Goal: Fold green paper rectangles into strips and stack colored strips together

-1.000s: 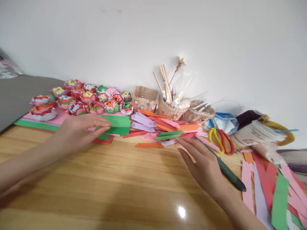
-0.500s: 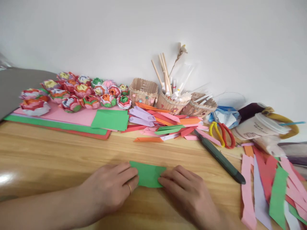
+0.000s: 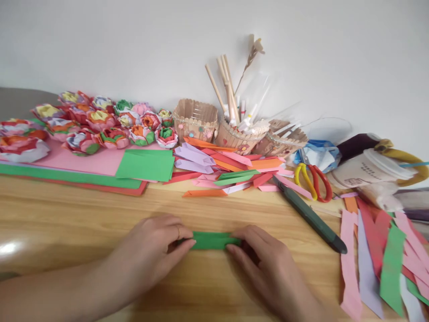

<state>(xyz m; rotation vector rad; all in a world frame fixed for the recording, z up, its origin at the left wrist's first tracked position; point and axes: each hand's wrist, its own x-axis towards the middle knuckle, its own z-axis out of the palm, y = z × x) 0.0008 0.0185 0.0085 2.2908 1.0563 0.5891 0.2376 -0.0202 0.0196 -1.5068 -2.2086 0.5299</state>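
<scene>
A narrow green paper strip lies crosswise on the wooden table between my two hands. My left hand, with a ring on one finger, pinches its left end between thumb and fingers. The right end is pinched by my right hand, fingers curled over the top edge and thumb below. Beyond my left hand, flat green paper rectangles rest on larger pink, green and red sheets. Folded strips in orange, purple, pink, red and green are heaped past the hands.
Paper flowers stand at the back left. Decorated baskets line the wall, two holding sticks and pens. A dark green cutter, scissors, a white tub and loose paper strips lie at right.
The green paper between my hands has gone from a wider flat rectangle to a narrow folded strip. Both hands have shifted their hold on its ends. The view has moved slightly.
</scene>
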